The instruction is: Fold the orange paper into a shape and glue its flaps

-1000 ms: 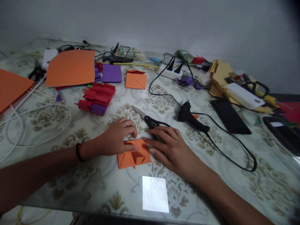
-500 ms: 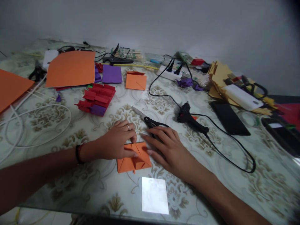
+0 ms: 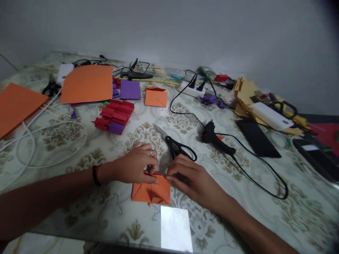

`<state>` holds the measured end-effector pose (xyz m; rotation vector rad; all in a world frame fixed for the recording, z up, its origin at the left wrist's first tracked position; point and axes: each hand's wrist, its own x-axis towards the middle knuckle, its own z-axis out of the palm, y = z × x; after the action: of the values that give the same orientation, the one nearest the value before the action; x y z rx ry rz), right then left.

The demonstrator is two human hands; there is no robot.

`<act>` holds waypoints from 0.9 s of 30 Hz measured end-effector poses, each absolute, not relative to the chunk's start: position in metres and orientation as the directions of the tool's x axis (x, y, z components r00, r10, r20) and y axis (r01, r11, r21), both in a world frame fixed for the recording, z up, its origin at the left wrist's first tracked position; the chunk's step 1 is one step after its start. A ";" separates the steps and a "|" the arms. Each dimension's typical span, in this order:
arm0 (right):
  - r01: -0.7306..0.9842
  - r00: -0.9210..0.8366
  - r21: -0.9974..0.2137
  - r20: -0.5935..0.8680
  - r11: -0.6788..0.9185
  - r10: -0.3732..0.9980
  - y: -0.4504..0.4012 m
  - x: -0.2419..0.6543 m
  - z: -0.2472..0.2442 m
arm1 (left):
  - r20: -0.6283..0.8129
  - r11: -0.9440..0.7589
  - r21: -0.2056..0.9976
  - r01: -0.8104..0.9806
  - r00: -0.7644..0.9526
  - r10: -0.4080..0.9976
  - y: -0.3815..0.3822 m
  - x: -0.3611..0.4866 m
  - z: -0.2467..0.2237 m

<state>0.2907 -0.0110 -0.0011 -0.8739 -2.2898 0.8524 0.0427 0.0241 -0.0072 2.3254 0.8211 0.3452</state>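
A folded orange paper lies flat on the patterned table near the front edge, with crease lines and raised flaps. My left hand is closed on its far edge, thumb on top and fingers curled behind. At the far right corner, my right hand pinches the same paper between thumb and fingers. Just beyond my right hand rest black-handled scissors, blades pointing away to the left. A white patch, likely reflected light, shows on the table in front of the paper.
A black glue gun with a looping cord lies to the right, near a dark phone. Red folded paper pieces, a purple square and orange sheets lie at the back left. A power strip stands behind.
My right hand has gone from spread fingers beside the paper to a pinch at its far right corner, uncovering the scissors' handles. My left hand keeps its hold.
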 end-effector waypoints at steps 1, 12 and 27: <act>0.385 -0.628 -0.730 0.241 0.565 0.740 -0.011 0.290 0.002 | 0.034 -0.589 0.654 0.474 0.760 0.649 0.024 0.042 -0.006; 0.382 -0.371 -0.908 0.020 0.173 0.928 -0.004 0.265 0.019 | 0.066 -0.552 0.730 0.403 0.762 0.644 0.033 0.036 -0.009; 0.402 -0.444 -0.859 0.120 0.317 0.888 -0.011 0.282 0.006 | -0.065 -0.406 0.821 0.403 0.771 0.634 0.036 0.035 0.013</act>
<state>0.2822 -0.0111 0.0057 -1.1358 -1.9888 1.0498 0.0354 0.0364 0.0130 2.0513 0.7746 0.3204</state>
